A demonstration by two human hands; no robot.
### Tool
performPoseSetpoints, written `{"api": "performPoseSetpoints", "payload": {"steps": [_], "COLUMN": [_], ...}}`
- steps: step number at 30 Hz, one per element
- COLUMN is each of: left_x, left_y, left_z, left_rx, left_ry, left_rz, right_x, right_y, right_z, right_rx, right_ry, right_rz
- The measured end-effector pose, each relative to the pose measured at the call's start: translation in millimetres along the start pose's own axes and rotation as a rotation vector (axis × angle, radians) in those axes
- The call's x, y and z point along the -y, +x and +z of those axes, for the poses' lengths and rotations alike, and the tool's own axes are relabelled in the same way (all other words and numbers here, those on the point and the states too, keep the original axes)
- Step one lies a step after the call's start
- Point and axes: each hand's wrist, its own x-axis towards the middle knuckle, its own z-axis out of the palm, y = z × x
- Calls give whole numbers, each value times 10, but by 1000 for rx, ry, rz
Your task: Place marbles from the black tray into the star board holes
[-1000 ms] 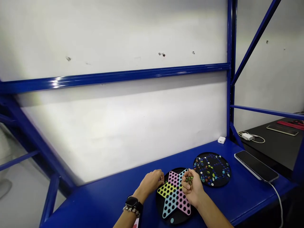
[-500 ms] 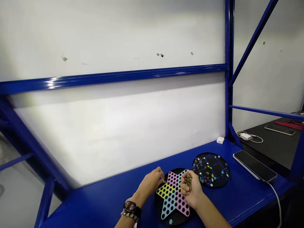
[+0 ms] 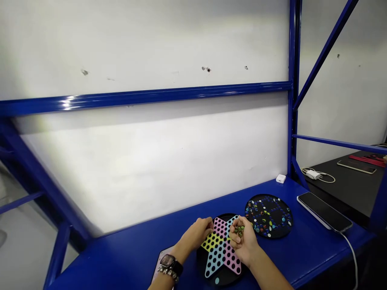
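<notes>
A star-shaped Chinese checkers board (image 3: 216,261), patterned in pink, blue and yellow with dark holes, lies on a round black tray (image 3: 201,270). My right hand (image 3: 245,243) is curled palm-up over the board's right side, holding several green marbles (image 3: 239,230). Over the upper left part of the star, my left hand (image 3: 198,233) has its fingers bent together and pointing down. Whatever those fingertips hold, if anything, is hidden. A watch (image 3: 168,261) and a bracelet are on my left wrist.
Behind my right hand sits a round black lid (image 3: 281,231) with many coloured marbles. A phone (image 3: 325,211) with a cable lies at the right, a white charger (image 3: 281,178) near the wall. A blue frame bar (image 3: 169,95) crosses above the blue table (image 3: 121,257).
My left hand has moved a little to the right, farther over the board, uncovering a flat pinkish object by my wrist. My right hand stays with the green marbles.
</notes>
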Motion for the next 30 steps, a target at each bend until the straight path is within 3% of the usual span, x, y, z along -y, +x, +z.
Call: {"api": "performPoseSetpoints", "payload": {"steps": [10, 14, 17, 20, 25, 27, 30], "left_x": [151, 142, -16, -319, -809, -896, -907], "left_y": [127, 87, -5, -101, -139, -129, -144], "left_z": [89, 26, -100, -156, -8, 43, 53], "left_rx": [14, -39, -118, -199, -179, -180, -240], "left_ry": [-100, -183, -338, -379, -93, 11, -5], "left_rz": [1, 5, 42, 131, 310, 315, 359], "right_x": [-10, -22, -33, -45, -51, -35, 31], "right_y": [-21, -5, -6, -16, 2, 26, 73], "right_z": [17, 11, 19, 23, -11, -26, -42], "right_rx": [-16, 3, 17, 44, -26, -41, -19], "right_ry": [-12, -4, -9, -35, -50, -57, -39], "right_rz": [20, 42, 81, 138, 153, 129, 86]}}
